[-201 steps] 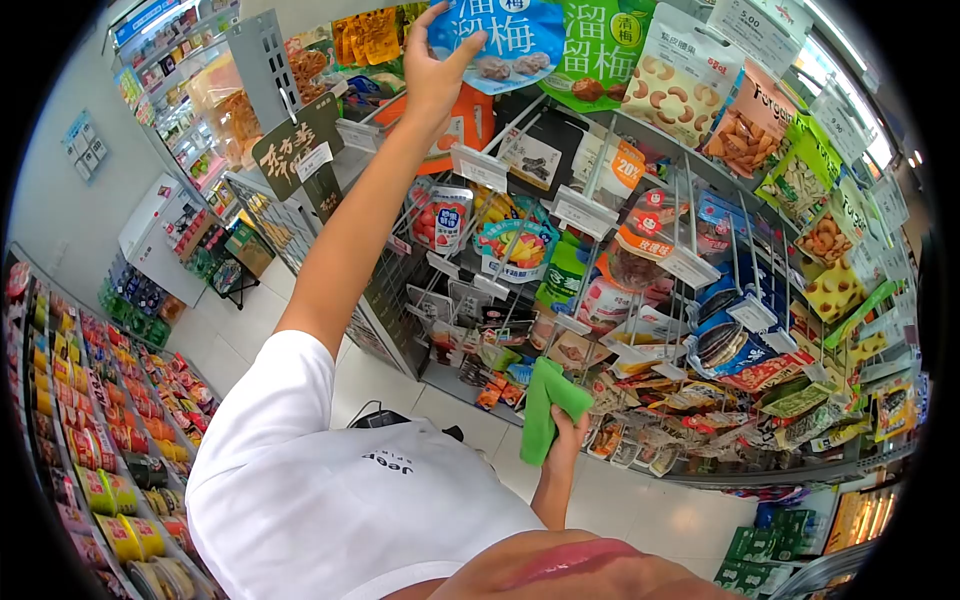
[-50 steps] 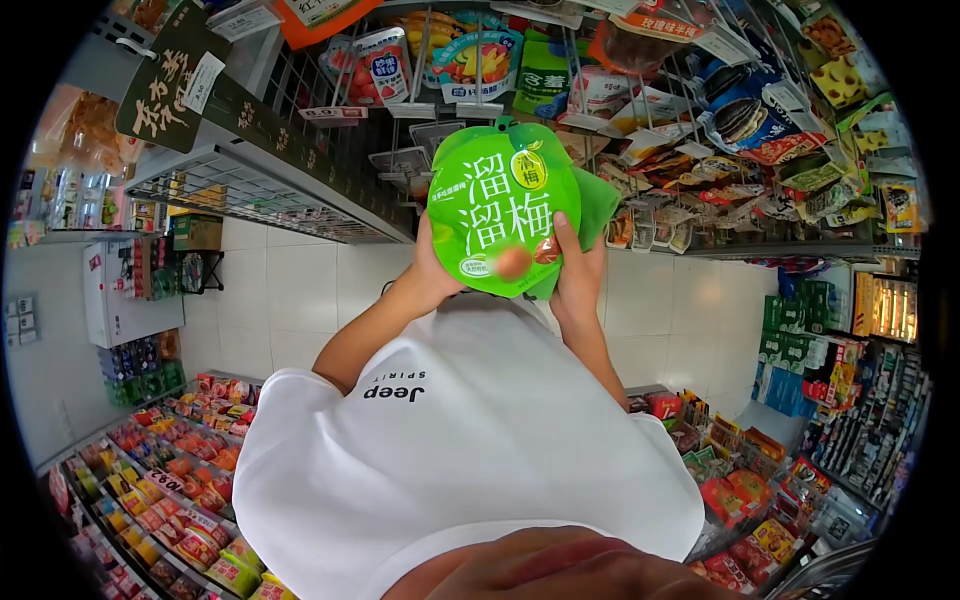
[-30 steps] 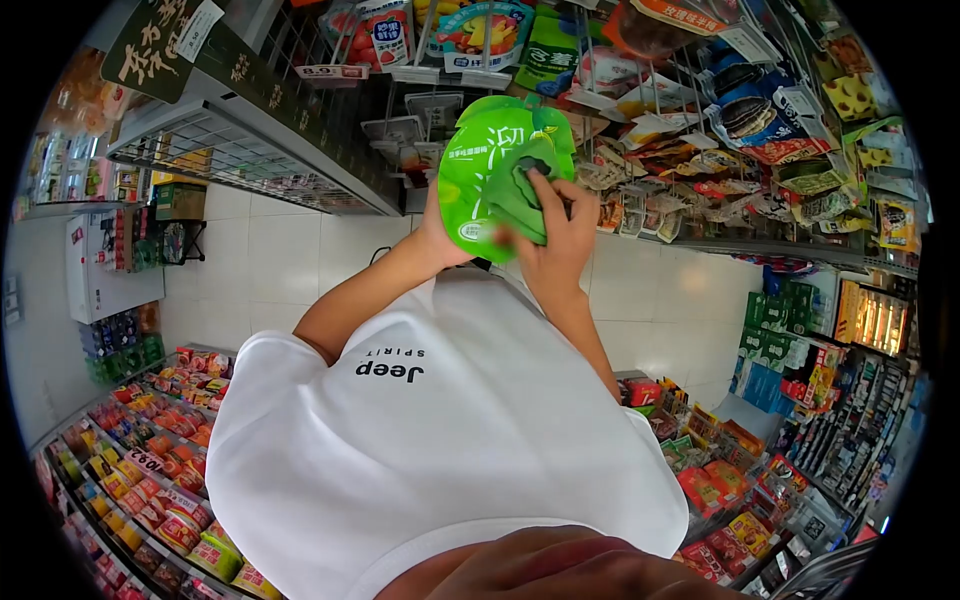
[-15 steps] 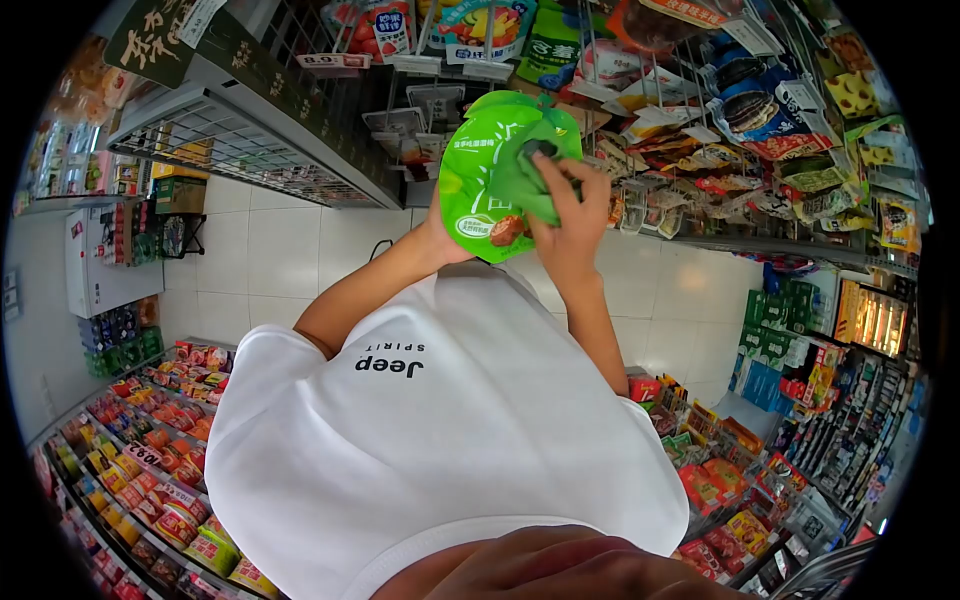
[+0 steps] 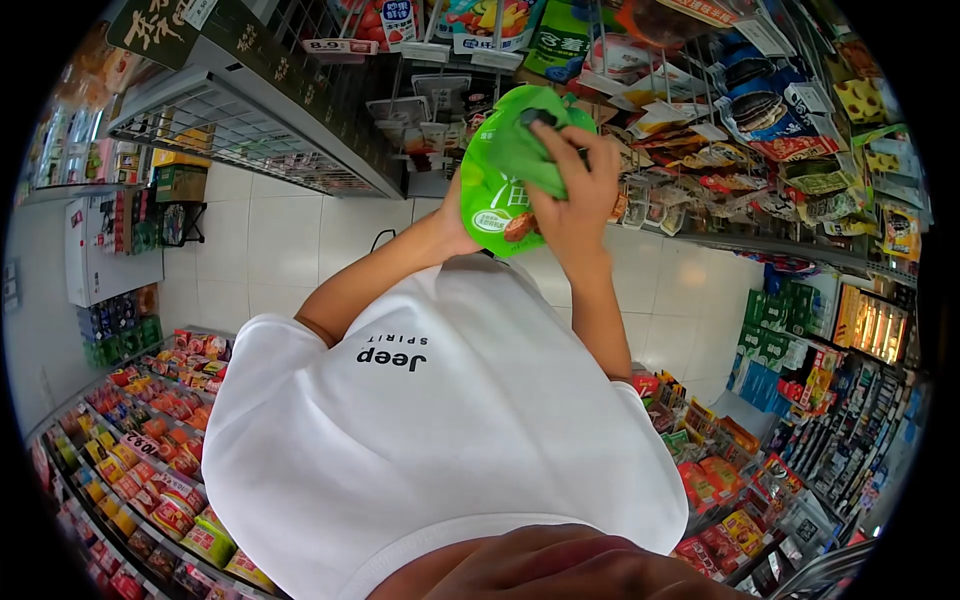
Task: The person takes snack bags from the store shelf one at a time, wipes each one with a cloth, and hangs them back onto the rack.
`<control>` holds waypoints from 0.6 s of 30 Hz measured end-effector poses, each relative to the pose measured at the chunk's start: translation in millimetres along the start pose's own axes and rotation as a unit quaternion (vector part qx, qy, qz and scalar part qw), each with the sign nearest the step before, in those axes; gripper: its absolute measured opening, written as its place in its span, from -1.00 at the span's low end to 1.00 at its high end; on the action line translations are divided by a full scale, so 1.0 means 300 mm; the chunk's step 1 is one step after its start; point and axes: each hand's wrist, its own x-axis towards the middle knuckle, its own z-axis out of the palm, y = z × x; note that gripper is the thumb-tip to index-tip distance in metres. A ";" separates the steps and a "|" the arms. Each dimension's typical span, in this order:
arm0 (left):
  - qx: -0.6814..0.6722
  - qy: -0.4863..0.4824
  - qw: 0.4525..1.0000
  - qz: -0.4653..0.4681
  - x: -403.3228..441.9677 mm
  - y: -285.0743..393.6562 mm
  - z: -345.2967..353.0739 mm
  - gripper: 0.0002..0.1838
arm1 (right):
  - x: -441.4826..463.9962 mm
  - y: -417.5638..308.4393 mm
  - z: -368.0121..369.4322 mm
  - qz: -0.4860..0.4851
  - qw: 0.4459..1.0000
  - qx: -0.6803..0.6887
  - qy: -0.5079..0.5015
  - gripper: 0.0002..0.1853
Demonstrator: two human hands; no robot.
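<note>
Bracing green pouch between white shirt and hanging snacks with left hand curled behind its edge (too hidden to judge how tightly), likely for backing; pressing green cloth, clutched in right hand, to its face.

One left hand; one right hand; one green pouch; one green cloth; one white shirt
</note>
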 end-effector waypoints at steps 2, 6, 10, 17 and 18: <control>-0.035 -0.046 0.998 -0.023 0.005 0.006 -0.004 -0.33 | 0.006 -0.014 -0.003 -0.025 0.997 0.058 -0.035 -0.43; -0.001 0.024 0.999 -0.020 0.001 -0.014 0.006 -0.31 | 0.033 0.024 0.011 -0.004 0.999 0.034 0.007 -0.44; 0.044 0.132 0.990 0.005 0.012 -0.001 0.057 -0.35 | 0.032 -0.008 0.010 -0.058 0.993 0.074 -0.065 -0.42; 0.058 0.159 0.985 0.038 0.025 0.009 0.096 -0.36 | 0.031 -0.012 0.023 -0.070 0.995 0.046 -0.058 -0.44; 0.207 0.162 0.961 0.082 0.018 0.013 0.096 -0.36 | 0.017 -0.027 0.019 -0.089 0.990 0.064 -0.085 -0.45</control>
